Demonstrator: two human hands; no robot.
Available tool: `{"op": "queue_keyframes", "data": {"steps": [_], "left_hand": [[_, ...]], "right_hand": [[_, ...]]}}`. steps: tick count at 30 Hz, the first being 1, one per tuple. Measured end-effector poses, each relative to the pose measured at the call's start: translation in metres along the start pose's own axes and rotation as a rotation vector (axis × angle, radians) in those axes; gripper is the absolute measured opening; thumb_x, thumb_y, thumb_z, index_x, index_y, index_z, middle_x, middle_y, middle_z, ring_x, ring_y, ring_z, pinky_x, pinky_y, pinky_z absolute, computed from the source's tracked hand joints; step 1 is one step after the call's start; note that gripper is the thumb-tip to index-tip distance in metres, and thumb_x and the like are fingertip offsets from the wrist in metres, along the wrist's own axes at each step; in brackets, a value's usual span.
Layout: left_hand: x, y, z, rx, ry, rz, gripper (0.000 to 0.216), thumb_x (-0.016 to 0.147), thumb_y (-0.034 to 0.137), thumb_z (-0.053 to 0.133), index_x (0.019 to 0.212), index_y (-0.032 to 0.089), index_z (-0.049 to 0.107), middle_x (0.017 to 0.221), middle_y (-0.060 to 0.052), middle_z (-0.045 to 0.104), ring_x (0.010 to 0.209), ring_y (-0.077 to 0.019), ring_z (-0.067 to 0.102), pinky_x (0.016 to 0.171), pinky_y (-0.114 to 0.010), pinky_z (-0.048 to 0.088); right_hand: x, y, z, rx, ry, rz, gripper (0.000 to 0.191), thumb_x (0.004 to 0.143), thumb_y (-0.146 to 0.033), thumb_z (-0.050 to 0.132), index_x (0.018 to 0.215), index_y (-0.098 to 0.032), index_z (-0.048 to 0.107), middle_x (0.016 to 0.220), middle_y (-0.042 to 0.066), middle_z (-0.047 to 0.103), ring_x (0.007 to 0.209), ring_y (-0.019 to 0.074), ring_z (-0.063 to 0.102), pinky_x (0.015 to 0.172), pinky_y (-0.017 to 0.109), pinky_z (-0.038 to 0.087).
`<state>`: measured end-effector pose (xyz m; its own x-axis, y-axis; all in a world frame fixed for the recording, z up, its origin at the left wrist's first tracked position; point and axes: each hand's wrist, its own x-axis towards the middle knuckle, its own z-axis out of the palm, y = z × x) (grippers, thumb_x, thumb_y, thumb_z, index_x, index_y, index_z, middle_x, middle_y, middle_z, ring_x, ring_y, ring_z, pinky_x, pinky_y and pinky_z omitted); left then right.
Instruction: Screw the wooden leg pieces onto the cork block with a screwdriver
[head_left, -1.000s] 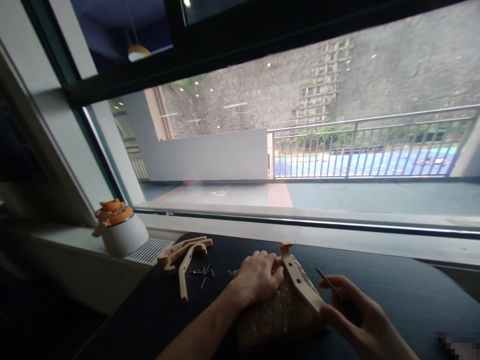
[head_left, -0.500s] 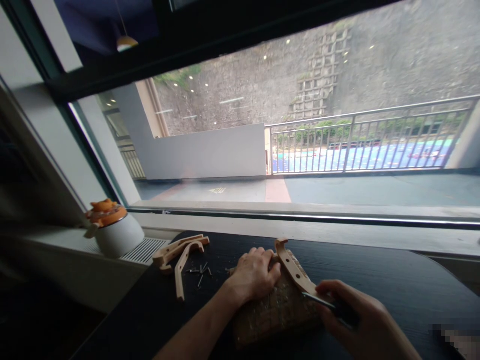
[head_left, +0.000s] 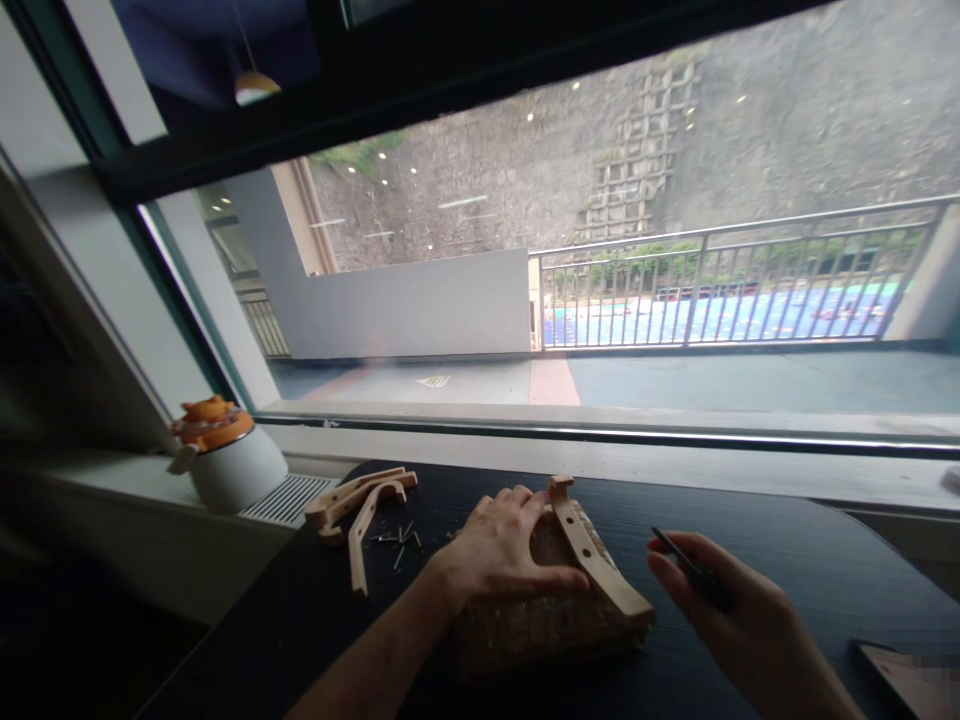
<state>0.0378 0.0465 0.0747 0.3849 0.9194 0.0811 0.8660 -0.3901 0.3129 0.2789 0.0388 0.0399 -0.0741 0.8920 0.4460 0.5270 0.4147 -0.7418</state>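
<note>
My left hand lies with fingers spread over a brown block with a rough, patterned surface. Its thumb reaches to the edge of a curved wooden hook with two dark holes, which rests on the block. Off to the right of the block, my right hand is closed around a slim tool with a dark handle, its thin tip pointing up and left, apart from the hook. The tool's exact kind is unclear.
More wooden hooks lie at the table's left, beside several small screws or nails. A phone-like object sits at lower right. On the ledge stands a white pot with an orange lid. A window borders the dark table.
My right hand has drawn the tool right, off the wooden hook. My left hand's thumb has stretched out toward the hook, and the hook's lower end is now uncovered.
</note>
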Motion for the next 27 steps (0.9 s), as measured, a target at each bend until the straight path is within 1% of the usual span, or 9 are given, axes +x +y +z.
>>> {"op": "queue_keyframes", "data": {"steps": [2, 4, 7, 10, 13, 17, 22, 24, 27], "left_hand": [[-0.007, 0.001, -0.010, -0.022, -0.074, 0.115, 0.082, 0.064, 0.063, 0.065, 0.134, 0.026, 0.045, 0.138, -0.010, 0.045, 0.125, -0.0349, 0.040, 0.105, -0.053, 0.028], [-0.013, -0.002, -0.018, -0.070, -0.168, 0.245, 0.052, 0.074, 0.042, 0.064, 0.125, 0.034, 0.055, 0.140, -0.002, 0.045, 0.133, -0.0319, 0.032, 0.109, -0.052, 0.021], [-0.024, -0.008, -0.022, -0.088, -0.121, 0.244, 0.038, 0.080, 0.017, 0.051, 0.107, 0.039, 0.067, 0.131, 0.005, 0.055, 0.138, -0.0284, 0.025, 0.111, -0.056, 0.006], [-0.041, -0.007, -0.013, -0.079, -0.025, 0.136, 0.033, 0.083, 0.024, 0.052, 0.111, 0.036, 0.065, 0.135, 0.002, 0.051, 0.138, -0.0293, 0.024, 0.112, -0.056, 0.005], [-0.057, -0.001, 0.001, -0.129, -0.104, 0.172, 0.069, 0.070, 0.042, 0.069, 0.134, 0.032, 0.046, 0.148, -0.005, 0.035, 0.137, -0.0344, 0.024, 0.112, -0.056, 0.008], [-0.056, -0.010, 0.008, -0.125, -0.101, 0.292, 0.050, 0.080, 0.017, 0.053, 0.127, 0.034, 0.053, 0.141, 0.002, 0.046, 0.134, -0.0240, 0.033, 0.115, -0.047, 0.009], [-0.041, -0.046, 0.012, -0.179, 0.183, 0.192, 0.023, 0.083, 0.016, 0.051, 0.094, 0.025, 0.070, 0.114, -0.002, 0.066, 0.122, -0.0211, 0.048, 0.113, -0.042, 0.021], [-0.040, -0.058, 0.018, -0.228, 0.329, 0.089, 0.026, 0.088, 0.020, 0.045, 0.098, 0.021, 0.069, 0.116, -0.006, 0.064, 0.117, -0.0195, 0.051, 0.107, -0.038, 0.033], [-0.049, -0.069, 0.020, -0.381, 0.318, 0.005, 0.027, 0.089, 0.022, 0.045, 0.106, 0.019, 0.066, 0.128, -0.009, 0.055, 0.119, -0.0191, 0.050, 0.104, -0.033, 0.039]], "right_hand": [[0.003, 0.007, 0.002, 0.034, 0.059, 0.069, 0.032, 0.076, -0.048, 0.057, 0.084, -0.019, 0.070, 0.061, 0.000, 0.066, 0.054, 0.0151, 0.059, 0.052, 0.022, 0.046], [0.004, 0.013, 0.005, 0.073, 0.090, 0.154, 0.037, 0.079, -0.049, 0.054, 0.090, -0.017, 0.069, 0.058, -0.001, 0.063, 0.048, 0.0136, 0.052, 0.047, 0.024, 0.042], [0.003, 0.022, 0.012, 0.172, 0.097, 0.250, 0.046, 0.080, -0.049, 0.051, 0.105, -0.013, 0.066, 0.063, 0.001, 0.062, 0.046, 0.0123, 0.047, 0.044, 0.025, 0.038], [0.006, 0.028, 0.019, 0.238, 0.005, 0.274, 0.053, 0.081, -0.045, 0.050, 0.118, -0.009, 0.060, 0.056, -0.002, 0.056, 0.044, 0.0114, 0.043, 0.044, 0.025, 0.035], [0.013, 0.028, 0.025, 0.296, -0.094, 0.263, 0.058, 0.079, -0.041, 0.051, 0.126, -0.007, 0.055, 0.049, -0.005, 0.052, 0.042, 0.0108, 0.040, 0.044, 0.025, 0.033], [0.019, 0.025, 0.036, 0.390, -0.182, 0.292, 0.061, 0.077, -0.041, 0.052, 0.127, -0.006, 0.053, 0.047, -0.007, 0.050, 0.043, 0.0110, 0.042, 0.043, 0.025, 0.034], [0.007, 0.027, 0.039, 0.349, -0.318, 0.294, 0.045, 0.080, -0.042, 0.051, 0.110, -0.011, 0.063, 0.054, -0.002, 0.059, 0.043, 0.0117, 0.047, 0.042, 0.024, 0.037], [-0.001, 0.023, 0.036, 0.272, -0.405, 0.263, 0.038, 0.080, -0.041, 0.052, 0.099, -0.012, 0.068, 0.059, 0.002, 0.066, 0.048, 0.0139, 0.053, 0.046, 0.025, 0.040], [-0.012, 0.008, 0.031, 0.183, -0.444, 0.140, 0.032, 0.081, -0.039, 0.052, 0.092, -0.016, 0.071, 0.060, 0.001, 0.065, 0.054, 0.0152, 0.056, 0.052, 0.025, 0.044]]}}
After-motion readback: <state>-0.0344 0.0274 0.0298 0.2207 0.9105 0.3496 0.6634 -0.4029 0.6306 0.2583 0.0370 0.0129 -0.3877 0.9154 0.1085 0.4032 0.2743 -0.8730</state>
